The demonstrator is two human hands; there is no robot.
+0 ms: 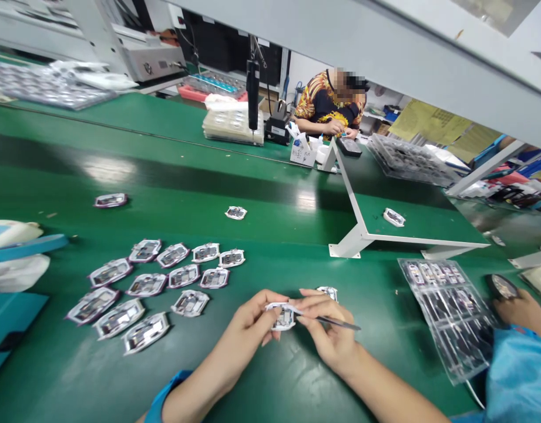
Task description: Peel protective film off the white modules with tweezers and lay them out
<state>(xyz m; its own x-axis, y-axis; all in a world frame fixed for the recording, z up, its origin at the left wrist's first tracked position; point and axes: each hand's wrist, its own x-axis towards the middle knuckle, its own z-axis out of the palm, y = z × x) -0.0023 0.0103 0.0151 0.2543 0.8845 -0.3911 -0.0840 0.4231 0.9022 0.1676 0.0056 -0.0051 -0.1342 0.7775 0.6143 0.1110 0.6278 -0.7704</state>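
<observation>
My left hand (252,320) pinches a small white-framed electronic part (283,317) low over the green table (270,235). My right hand (327,335) touches the same part with its fingertips and grips thin tweezers (340,323) that point to the right. Another part (328,292) lies just behind my right hand. Several similar parts (155,282) lie in rows to the left of my hands.
A clear tray (450,311) of parts lies at the right, beside a neighbour's hand (523,311) in a blue sleeve. A white raised shelf (385,229) stands beyond. Across the belt a person (332,106) works. An electric screwdriver (253,94) hangs over stacked trays (232,126).
</observation>
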